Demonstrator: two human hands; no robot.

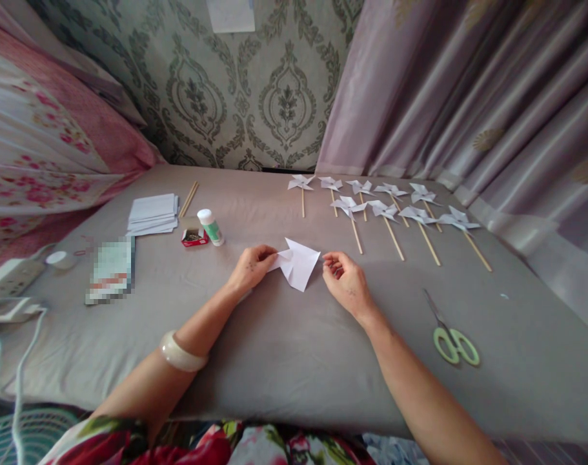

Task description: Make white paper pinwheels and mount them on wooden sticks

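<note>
A partly folded piece of white paper (303, 263) is up over the middle of the table, one corner turned in toward its centre. My left hand (251, 268) pinches its left corner between thumb and fingers. Just off the paper's right corner is my right hand (346, 281), its fingers loosely curled and a little apart, with nothing visible in them. Whether a fingertip touches that corner is hard to make out.
Several paper pinwheels on sticks (383, 212) lie at the back right. Green-handled scissors (451, 339) rest at right. At left are a glue stick (210, 227), a small red box (194, 237), stacked paper (152, 214), wooden sticks (188, 199) and a power strip (10, 281).
</note>
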